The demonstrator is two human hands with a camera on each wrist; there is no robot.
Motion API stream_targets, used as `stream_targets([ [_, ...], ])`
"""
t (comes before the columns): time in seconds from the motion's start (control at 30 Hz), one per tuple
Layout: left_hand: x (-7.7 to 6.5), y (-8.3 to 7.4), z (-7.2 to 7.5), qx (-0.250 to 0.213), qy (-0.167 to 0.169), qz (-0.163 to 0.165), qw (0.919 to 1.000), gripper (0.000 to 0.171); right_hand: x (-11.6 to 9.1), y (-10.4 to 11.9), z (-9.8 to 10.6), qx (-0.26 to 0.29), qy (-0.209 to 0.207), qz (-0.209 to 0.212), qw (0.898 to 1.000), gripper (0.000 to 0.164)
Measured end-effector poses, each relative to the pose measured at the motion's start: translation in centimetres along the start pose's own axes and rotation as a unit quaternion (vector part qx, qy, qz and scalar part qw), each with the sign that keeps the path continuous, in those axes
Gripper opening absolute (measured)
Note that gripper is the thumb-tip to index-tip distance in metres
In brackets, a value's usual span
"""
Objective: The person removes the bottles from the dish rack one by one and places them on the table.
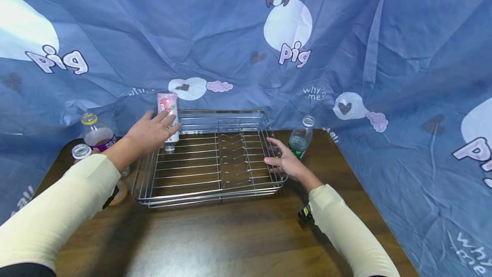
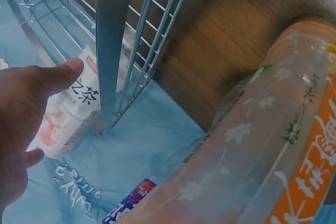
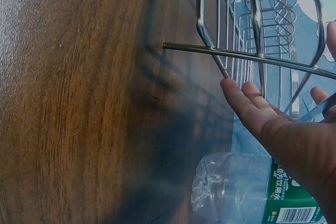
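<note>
A chrome wire dish rack [image 1: 196, 193] stands on the wooden table. In its back left corner a bottle with a pink and white peach label [image 1: 167, 101] is upside down, neck at the bottom. My left hand [image 1: 151, 134] is at this bottle with fingers extended; in the left wrist view the thumb [image 2: 62, 76] passes in front of its label. Whether the palm touches it is hidden. At the rack's right side my right hand [image 1: 288, 162] has its fingers spread, and its fingertips [image 3: 229, 86] meet the wire in the right wrist view.
Right of the rack stands a clear bottle with a green label [image 1: 300, 138]. At the left are a yellow-capped bottle with a purple label [image 1: 101, 136], an uncapped bottle [image 1: 81, 152], and an orange-labelled bottle [image 2: 310, 166] close to the left wrist. A blue printed cloth [image 1: 230, 33] hangs behind.
</note>
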State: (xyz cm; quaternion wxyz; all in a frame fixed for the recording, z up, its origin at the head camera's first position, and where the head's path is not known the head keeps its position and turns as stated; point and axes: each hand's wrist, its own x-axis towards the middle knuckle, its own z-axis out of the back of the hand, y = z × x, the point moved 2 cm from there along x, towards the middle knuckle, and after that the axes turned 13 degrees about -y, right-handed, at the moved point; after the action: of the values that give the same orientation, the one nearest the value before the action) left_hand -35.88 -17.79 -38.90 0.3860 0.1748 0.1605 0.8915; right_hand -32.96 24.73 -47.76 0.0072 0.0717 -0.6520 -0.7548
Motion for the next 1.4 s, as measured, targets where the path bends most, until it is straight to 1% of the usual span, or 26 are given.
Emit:
stream_targets([
  [0.23,0.4,0.0,-0.1,-0.004,-0.021,-0.010,0.9997,0.077,0.0,0.1,0.0,-0.003,0.001,-0.004,1.000,0.081],
  [0.4,0.6,0.0,-0.1,0.000,-0.023,-0.012,0.9997,0.076,-0.1,0.3,0.0,-0.002,0.001,-0.002,1.000,0.081],
  [0.6,0.2,0.1,-0.2,0.002,-0.017,-0.006,0.9998,0.067,-0.1,0.1,0.0,-0.001,0.006,-0.001,1.000,0.082],
  [0.73,-0.2,0.2,-0.4,0.005,-0.024,-0.009,0.9997,0.063,-0.1,0.1,0.0,0.004,0.011,0.004,1.000,0.083],
  [0.9,-0.1,0.4,-0.6,0.003,-0.037,-0.016,0.9992,0.062,-0.1,0.2,0.0,0.001,0.007,0.003,1.000,0.082],
  [1.0,0.1,0.5,-0.7,0.005,-0.031,-0.015,0.9994,0.063,-0.2,0.3,0.1,0.003,0.006,0.003,1.000,0.082],
  [1.2,0.6,0.5,-0.8,0.008,-0.005,-0.016,0.9998,0.058,-0.2,0.2,0.1,0.000,0.011,-0.002,1.000,0.083],
  [1.27,0.7,0.5,-0.8,0.009,-0.007,-0.018,0.9998,0.055,-0.2,0.2,0.0,0.000,0.010,-0.003,1.000,0.083],
  [1.4,0.9,0.4,-0.9,0.019,-0.022,-0.025,0.9993,0.053,-0.2,0.3,0.1,0.001,0.009,0.000,1.000,0.082],
])
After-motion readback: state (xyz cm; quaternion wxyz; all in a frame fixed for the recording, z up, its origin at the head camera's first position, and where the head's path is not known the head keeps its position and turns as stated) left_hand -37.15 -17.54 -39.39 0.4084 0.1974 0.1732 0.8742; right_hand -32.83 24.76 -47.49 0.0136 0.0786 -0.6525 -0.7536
